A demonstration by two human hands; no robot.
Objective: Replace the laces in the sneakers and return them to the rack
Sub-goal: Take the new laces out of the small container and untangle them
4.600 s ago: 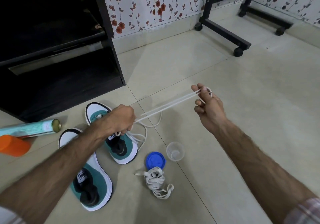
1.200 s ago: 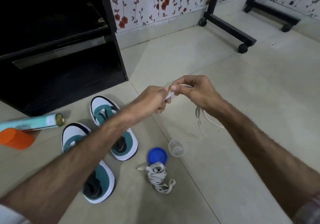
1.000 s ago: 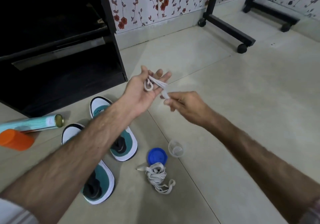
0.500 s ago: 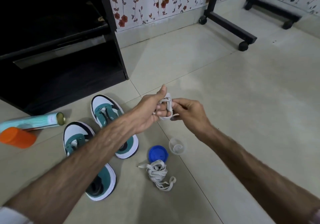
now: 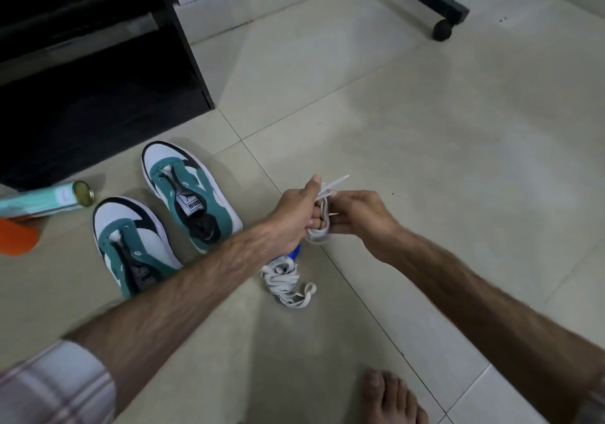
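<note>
We've got the white lace (image 5: 322, 209) coiled around our left hand (image 5: 296, 209), fingers curled tight; right hand (image 5: 357, 214) pinches its end beside.

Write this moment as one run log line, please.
left hand: grips coiled lace | right hand: pinches lace | sneakers: unlaced, on floor | second lace: bundled on floor

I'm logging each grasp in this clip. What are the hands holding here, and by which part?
Left hand holds a coiled white shoelace, wound round its fingers; right hand pinches the lace's free end.
</note>
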